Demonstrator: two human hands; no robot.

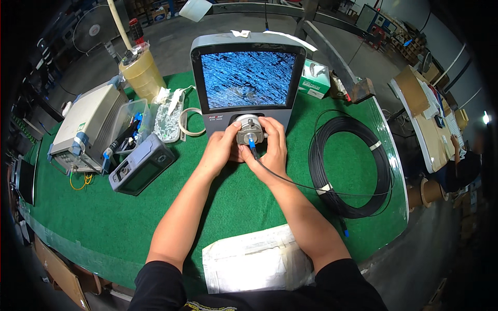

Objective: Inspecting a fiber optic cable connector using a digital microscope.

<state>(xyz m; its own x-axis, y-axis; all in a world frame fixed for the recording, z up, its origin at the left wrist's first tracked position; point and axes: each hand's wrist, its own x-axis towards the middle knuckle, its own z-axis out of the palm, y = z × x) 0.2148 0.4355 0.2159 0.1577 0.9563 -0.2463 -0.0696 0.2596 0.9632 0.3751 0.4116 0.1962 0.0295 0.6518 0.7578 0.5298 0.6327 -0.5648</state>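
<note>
"So, what are the two hands doing?"

"Both reach forward and close around a round metal fitting (250, 130) at the lower front of a grey screen unit (244, 110). The left hand (218, 149) curls on its left side, thumb against the upper edge. The right hand (273, 152) curls on its right, fingers over the top and thumb low, near a small blue connector (252, 141). Some fingertips are hidden, so I cannot tell whether any of them pinch the connector itself."

"And where exactly is that connector?"

"It sits in the front face of the fitting, between the hands. Its long axis runs away from the person, tilted slightly left, with its nose toward the screen unit. Its tail points back toward the person, and a thin black cable (301, 185) leaves it, bending right to a large black coil (381, 173) on the green tabletop (223, 207)."

"What does the display (246, 78) show?"

"Slanting blue-and-black streaks."

"Is any writing visible?"

"Yes. Small white and red brand lettering sits on the unit's front, just below the display. A green-and-white box (317, 85) just beside the unit, on its right, carries pale block lettering. Over on the left, a pale bench instrument (88, 124) bears a greenish label, too small to read."
</note>
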